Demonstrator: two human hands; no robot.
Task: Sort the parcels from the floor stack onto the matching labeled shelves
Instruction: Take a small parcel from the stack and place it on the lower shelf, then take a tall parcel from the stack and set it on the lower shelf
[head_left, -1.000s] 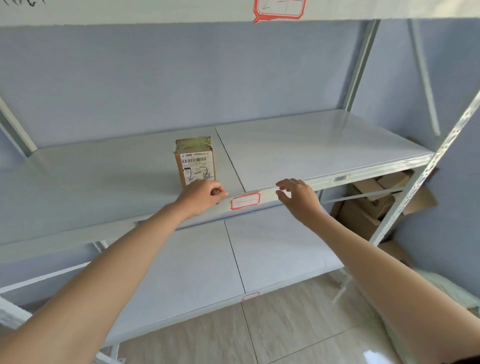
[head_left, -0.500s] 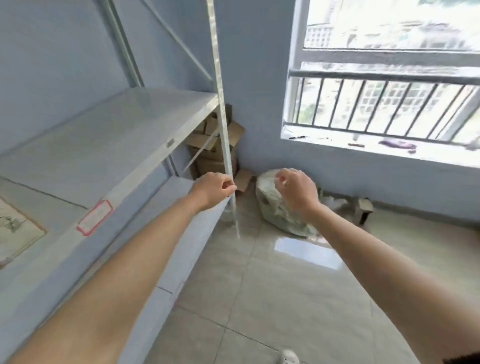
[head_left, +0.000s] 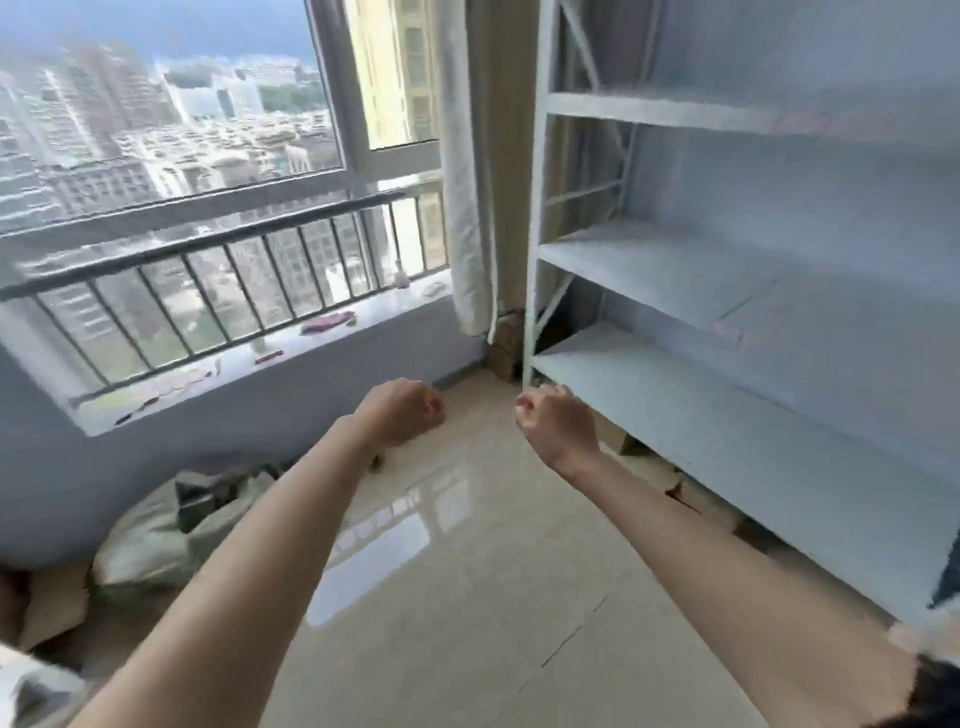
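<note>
While both arms reach out over the floor (head_left: 467, 597), the left hand (head_left: 402, 410) and right hand (head_left: 558, 421) are loosely curled, holding nothing. Shelves (head_left: 727, 447) run lengthwise along the right wall; parcels are too blurry to make out.

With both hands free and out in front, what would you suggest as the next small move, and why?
Probably turn left and reach down to the pale plastic sack and brown cardboard parcels on the floor: the left hand and right hand hold nothing.
</note>
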